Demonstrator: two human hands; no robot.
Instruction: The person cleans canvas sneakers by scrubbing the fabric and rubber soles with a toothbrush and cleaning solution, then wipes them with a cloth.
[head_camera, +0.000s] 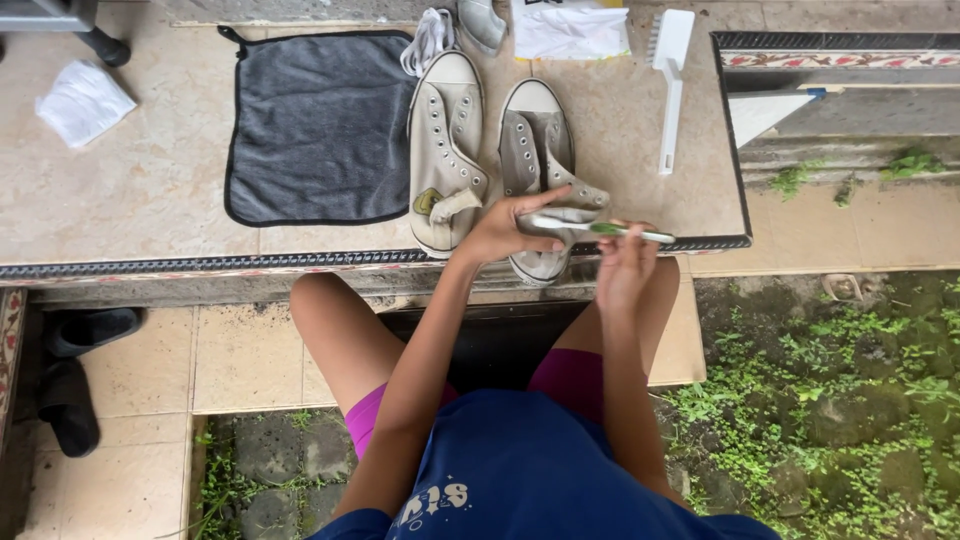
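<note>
Left hand (497, 232) pinches 1 end of a toothbrush (600, 228), right hand (622, 268) grips it further along, just above the unlaced right sneaker (540, 160). Both shoes look dirty; scrubbing seems unstarted, grey towel (318, 125) left of the sneaker.

White plastic bag/pouch w/ dark print at its top edge (570, 30): lies flat at the far edge of the tiled ledge, just past the toe of the right-hand shoe, beside the white brush; partly cut off by the frame. Small yellow-green patch label (428, 202) on the side of the left-hand shoe, near its heel. No signs or screens in view.
</note>
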